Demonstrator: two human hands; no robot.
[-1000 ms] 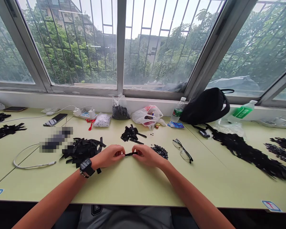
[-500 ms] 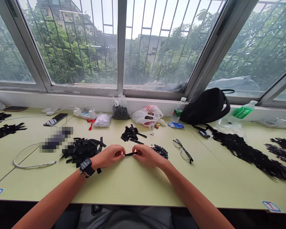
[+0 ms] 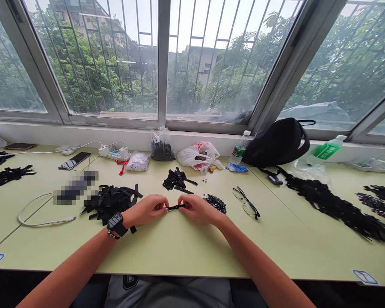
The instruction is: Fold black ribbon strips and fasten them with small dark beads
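Observation:
A short black fabric strip [image 3: 174, 208] stretches between my two hands, just above or on the table. My left hand [image 3: 150, 208] pinches its left end, and my right hand [image 3: 195, 208] pinches the other end. Left of my left hand lies a pile of black strips [image 3: 111, 200], partly behind my wrist. Small shiny dark rings or buckles [image 3: 216, 204] are heaped just beyond my right hand. A smaller pile of black strips [image 3: 176, 179] rests on the table past both hands.
Eyeglasses [image 3: 247, 202] lie to the right. At the back stand a bag of black pieces [image 3: 162, 147], a white plastic bag [image 3: 197, 156], a bottle [image 3: 241, 147] and a black backpack [image 3: 274, 143]. A white cable [image 3: 48, 222] curls on the left. More black strips [image 3: 336, 205] spread at far right.

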